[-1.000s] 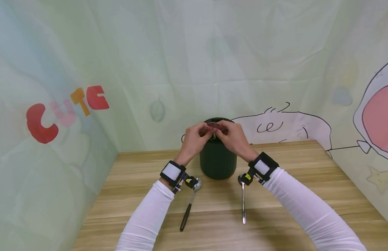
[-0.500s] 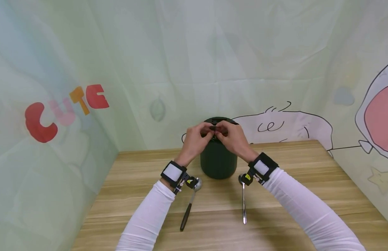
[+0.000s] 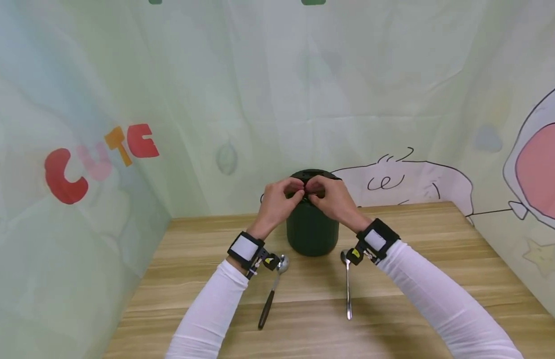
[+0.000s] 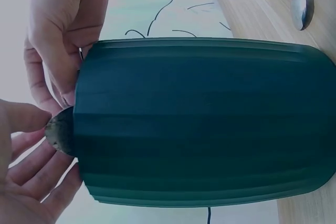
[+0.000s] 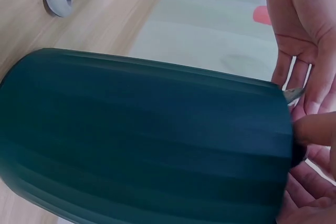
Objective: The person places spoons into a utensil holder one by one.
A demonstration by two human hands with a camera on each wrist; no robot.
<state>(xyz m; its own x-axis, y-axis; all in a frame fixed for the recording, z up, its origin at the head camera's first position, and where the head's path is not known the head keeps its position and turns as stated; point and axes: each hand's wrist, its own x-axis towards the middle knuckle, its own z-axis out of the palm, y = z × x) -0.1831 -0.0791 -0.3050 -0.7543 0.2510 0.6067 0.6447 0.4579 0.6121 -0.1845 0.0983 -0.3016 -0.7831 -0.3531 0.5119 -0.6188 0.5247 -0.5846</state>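
A dark green ribbed container [image 3: 312,229] stands on the table, and both hands work at its top. My left hand [image 3: 276,199] pinches a rounded metal piece [image 4: 60,131], shaped like a spoon bowl, at the rim. Thumb and fingers of my right hand [image 3: 335,199] curl in from the other side onto the same piece, its thumb [image 5: 315,129] crossing in front of it. Most of this piece is hidden behind the fingers and the container wall. The two hands' fingertips meet over the opening.
On the table [image 3: 192,299] lie a spoon with a dark handle [image 3: 266,309] at the left and an all-metal spoon [image 3: 348,291] at the right. Printed cloth [image 3: 268,99] hangs behind the table. White sleeves [image 3: 214,309] cover both forearms.
The dark oval face that showed between the fingertips has tipped and sunk out of sight in the head view. The fingertips have come slightly lower; both spoons and the container stay put.
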